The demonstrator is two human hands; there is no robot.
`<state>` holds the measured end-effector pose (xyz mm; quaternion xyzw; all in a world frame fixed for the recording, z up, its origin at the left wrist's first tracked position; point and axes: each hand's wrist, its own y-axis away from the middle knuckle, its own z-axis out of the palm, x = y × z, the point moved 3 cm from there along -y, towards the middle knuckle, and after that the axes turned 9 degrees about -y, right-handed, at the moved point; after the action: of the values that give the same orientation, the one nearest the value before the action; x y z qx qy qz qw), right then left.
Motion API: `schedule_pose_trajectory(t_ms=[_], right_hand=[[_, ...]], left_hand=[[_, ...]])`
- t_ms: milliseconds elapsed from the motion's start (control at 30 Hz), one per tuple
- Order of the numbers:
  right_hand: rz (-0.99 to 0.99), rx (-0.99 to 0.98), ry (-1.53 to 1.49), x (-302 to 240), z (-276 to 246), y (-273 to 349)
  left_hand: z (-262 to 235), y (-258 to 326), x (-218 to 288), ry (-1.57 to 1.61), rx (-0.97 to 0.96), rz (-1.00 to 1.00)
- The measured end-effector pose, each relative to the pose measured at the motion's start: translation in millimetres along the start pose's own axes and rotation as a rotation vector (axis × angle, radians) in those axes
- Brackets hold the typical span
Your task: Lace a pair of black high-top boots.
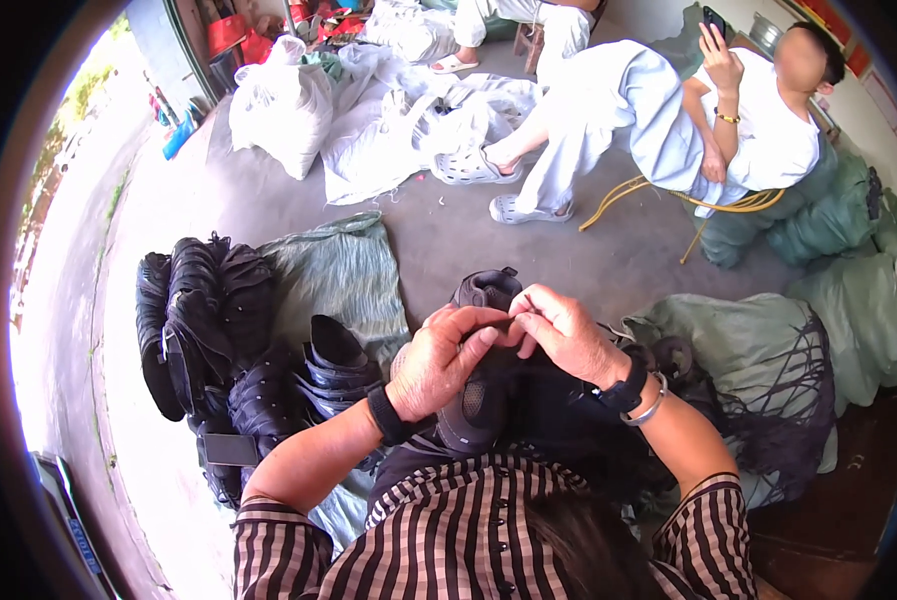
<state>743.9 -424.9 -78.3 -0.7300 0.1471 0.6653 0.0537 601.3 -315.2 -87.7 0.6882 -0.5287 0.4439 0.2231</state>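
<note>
My left hand (438,365) and my right hand (573,345) meet over my lap, fingertips pinched close together. Whatever lies between them is too small and dark to make out. Just below and behind the fingers is a dark shoe (486,287), its opening facing up at the far side of my hands. Another dark shoe part with a mesh patch (475,402) shows under my left wrist; I cannot tell whether both belong to one shoe. To my left, black shoe uppers (200,300) lie nested in stacks, with a phone (230,450) on top of the nearer ones.
A green woven sack (338,275) lies flat beneath the uppers. At right, a stuffed green sack (738,330) has dark strands over it. Ahead, a person (768,120) sits on a yellow-framed chair, holding a phone. White sacks (283,110) and cloth cover the far floor.
</note>
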Motion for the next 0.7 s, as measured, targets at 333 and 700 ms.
schedule_pose_trajectory(t_ms=[333,700], right_hand=[[-0.113,0.148,-0.154,-47.5,-11.9,29.2],[-0.009,0.018,-0.688,-24.1,21.3,16.2]], left_hand=[[12.8,2.4,27.8,0.733,0.015,-0.23],[22.8,2.4,27.1,0.644,0.089,-0.302]])
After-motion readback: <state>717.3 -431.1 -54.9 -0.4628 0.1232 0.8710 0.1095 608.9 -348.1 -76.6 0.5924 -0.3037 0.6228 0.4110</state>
